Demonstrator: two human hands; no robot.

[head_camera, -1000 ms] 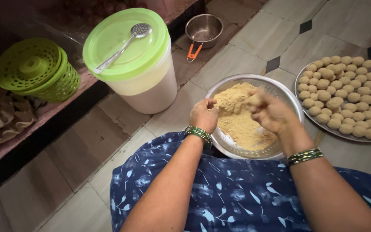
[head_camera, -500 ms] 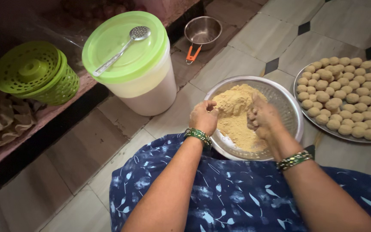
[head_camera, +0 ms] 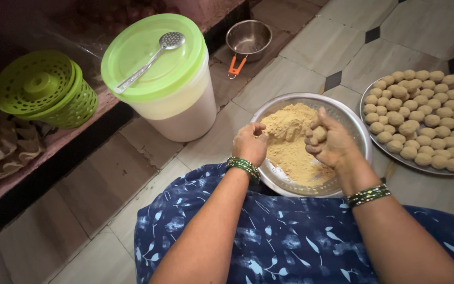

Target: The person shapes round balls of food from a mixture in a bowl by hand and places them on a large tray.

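Now my right hand (head_camera: 329,142) has lifted off the flour, its grip clenched on a lump (head_camera: 319,134) it is pressing round; half a second ago it was digging. My left hand (head_camera: 250,143) rests fisted at the bowl (head_camera: 353,123) rim, centre frame. The bowl holds crumbly mix; the tray (head_camera: 395,158) at right holds finished balls; the tub (head_camera: 177,113) is lidded.
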